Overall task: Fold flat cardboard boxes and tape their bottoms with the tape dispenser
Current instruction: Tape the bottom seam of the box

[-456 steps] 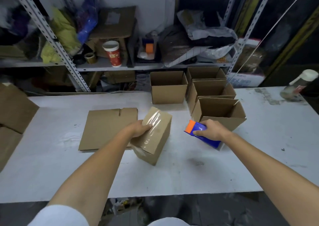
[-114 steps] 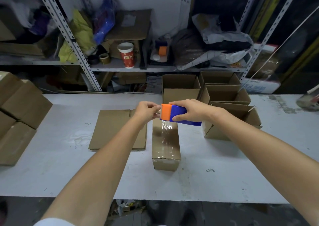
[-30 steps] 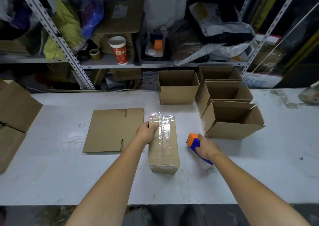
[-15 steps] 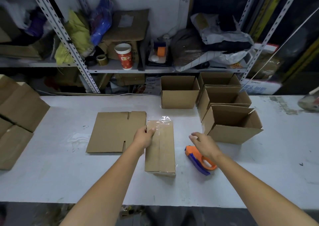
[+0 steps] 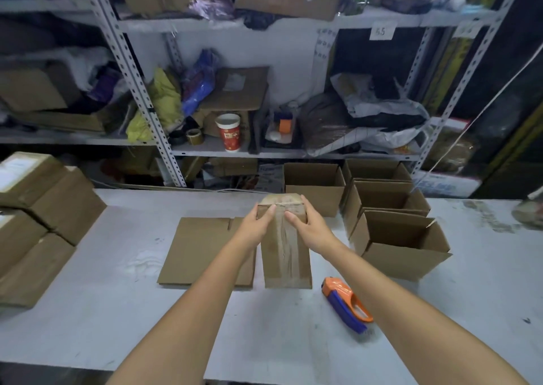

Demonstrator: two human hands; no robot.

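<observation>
Head view: taped box (image 5: pixel 286 255) sits bottom-up mid-table (image 5: pixel 117 311), long axis pointing away from us, clear tape running down the centre seam. Both hands are on its far end: left hand (image 5: pixel 258 226) wraps the left edge, right hand (image 5: pixel 308 227) wraps the right far corner, fingers curled round the cardboard, thumbs on the top face near the tape. Tape dispenser (image 5: pixel 346 304), orange and blue, lies on its side on the table just right of the box's near end, no hand on it. Flat cardboard (image 5: pixel 199 252) lies touching the box's left side. Three open boxes (image 5: pixel 402 246) stand to the right and behind. Closed boxes (image 5: pixel 44 208) are stacked at the left edge. Shelf behind holds a red cup (image 5: pixel 229 132) and a tape roll (image 5: pixel 194 136)
</observation>
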